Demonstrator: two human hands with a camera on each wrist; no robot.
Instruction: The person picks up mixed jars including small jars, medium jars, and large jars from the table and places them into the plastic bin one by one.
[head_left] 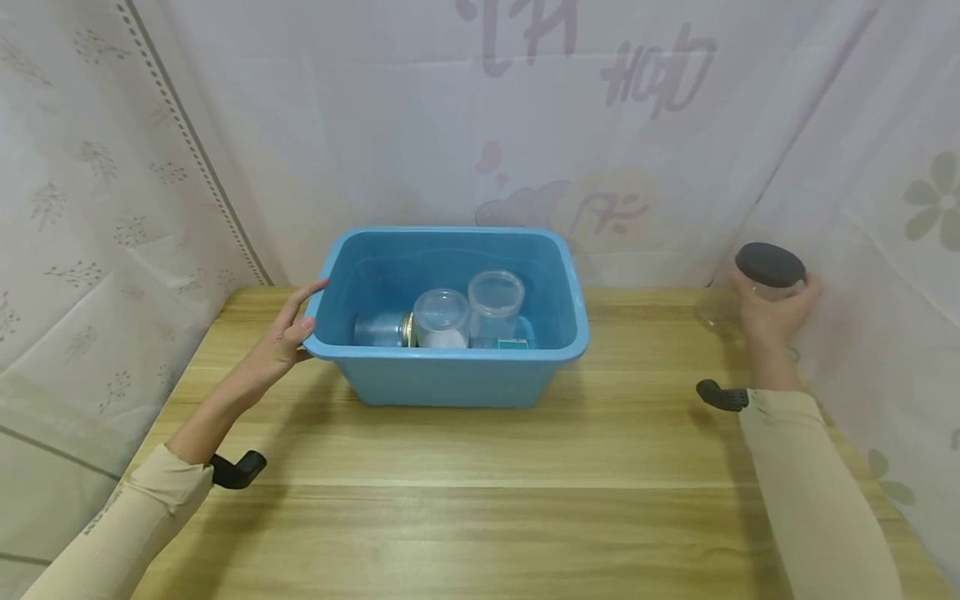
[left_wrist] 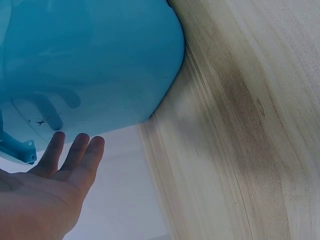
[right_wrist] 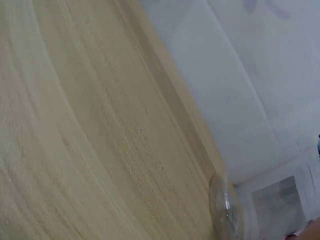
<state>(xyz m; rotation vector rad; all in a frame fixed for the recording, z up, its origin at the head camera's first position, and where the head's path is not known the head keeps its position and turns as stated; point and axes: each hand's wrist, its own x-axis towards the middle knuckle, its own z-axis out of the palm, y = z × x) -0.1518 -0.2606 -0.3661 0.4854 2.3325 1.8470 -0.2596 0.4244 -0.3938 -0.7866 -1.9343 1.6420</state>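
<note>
A light blue plastic bin [head_left: 442, 379] stands on the table. My left hand [head_left: 277, 342] holds its left rim, thumb at the edge; in the left wrist view several fingers [left_wrist: 85, 165] reach along the bin's outer wall [left_wrist: 100, 65]. Far to the right, my right hand [head_left: 776, 317] grips a clear jar with a black lid [head_left: 770, 265]. That jar looks tilted, and the hand hides part of it. Its clear end [right_wrist: 223, 205] is near the table's edge in the right wrist view. Inside the bin are a gold-lidded jar [head_left: 378, 331] on its side and two clear jars [head_left: 442, 312] [head_left: 495, 300].
The wooden table [head_left: 480, 525] meets a pale printed curtain [head_left: 420, 142] at the back, with more curtain on both sides. A teal label [head_left: 512, 343] shows low inside the bin. Black camera mounts [head_left: 238, 471] jut from both wrists.
</note>
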